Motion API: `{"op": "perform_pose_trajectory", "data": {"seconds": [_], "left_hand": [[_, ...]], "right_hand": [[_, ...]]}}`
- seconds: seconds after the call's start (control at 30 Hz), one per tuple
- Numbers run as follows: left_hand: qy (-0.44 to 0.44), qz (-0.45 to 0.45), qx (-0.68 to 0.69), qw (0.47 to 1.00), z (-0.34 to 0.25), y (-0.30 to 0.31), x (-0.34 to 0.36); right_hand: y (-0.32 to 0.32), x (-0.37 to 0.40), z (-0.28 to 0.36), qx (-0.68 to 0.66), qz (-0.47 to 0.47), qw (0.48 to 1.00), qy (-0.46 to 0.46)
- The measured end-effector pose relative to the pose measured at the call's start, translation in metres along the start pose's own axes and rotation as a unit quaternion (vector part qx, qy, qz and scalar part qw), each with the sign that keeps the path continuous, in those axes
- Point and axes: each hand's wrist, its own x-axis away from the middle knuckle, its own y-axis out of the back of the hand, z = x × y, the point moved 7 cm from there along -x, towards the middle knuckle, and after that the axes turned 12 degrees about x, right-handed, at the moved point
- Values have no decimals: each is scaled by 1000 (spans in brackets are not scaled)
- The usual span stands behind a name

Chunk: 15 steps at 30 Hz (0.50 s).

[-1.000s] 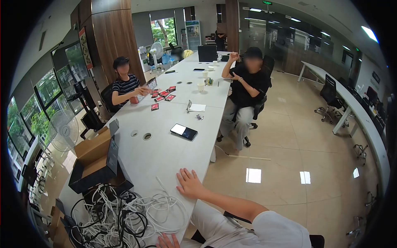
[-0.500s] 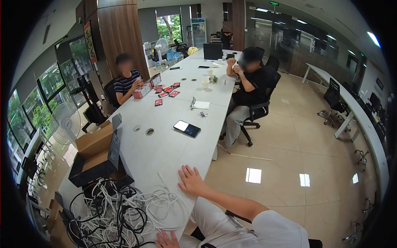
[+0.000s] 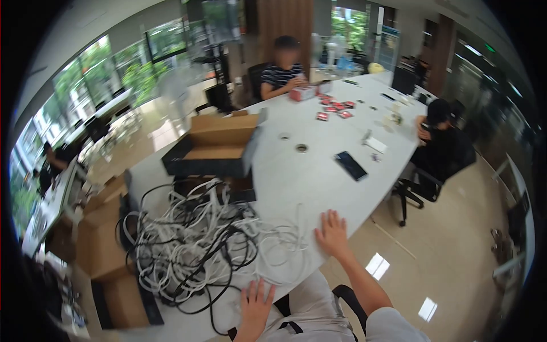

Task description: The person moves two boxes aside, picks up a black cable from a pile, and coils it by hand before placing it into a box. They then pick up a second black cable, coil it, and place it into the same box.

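Observation:
A tangled heap of white and black cables (image 3: 191,242) lies on the near end of the white table (image 3: 296,185). My left hand (image 3: 256,302) rests at the table's near edge, fingers spread, just right of a black cable strand and holding nothing. Flat on the tabletop near its right edge is my right hand (image 3: 331,233), fingers apart and nothing in it. Loose white cable loops lie between the two hands. Behind the heap stands an open black cardboard box (image 3: 211,165) with a brown inside. The picture is somewhat blurred.
Another open box (image 3: 117,296) stands at the left. Farther along the table lie a phone (image 3: 350,166), several red packets (image 3: 337,106) and a red-and-white box (image 3: 302,93) by a seated person (image 3: 282,74). A second person (image 3: 447,139) sits at the right side.
My view has swung left and down, so the table and cables appear farther right and the left-hand box is more visible. Both hands stay resting at the table, empty.

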Motion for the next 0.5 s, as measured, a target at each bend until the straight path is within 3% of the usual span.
{"op": "perform_pose_trajectory", "data": {"seconds": [0.5], "left_hand": [[15,-80,142,987,16,5,25]], "right_hand": [[11,-1,9,-21,28,999,7]]}}
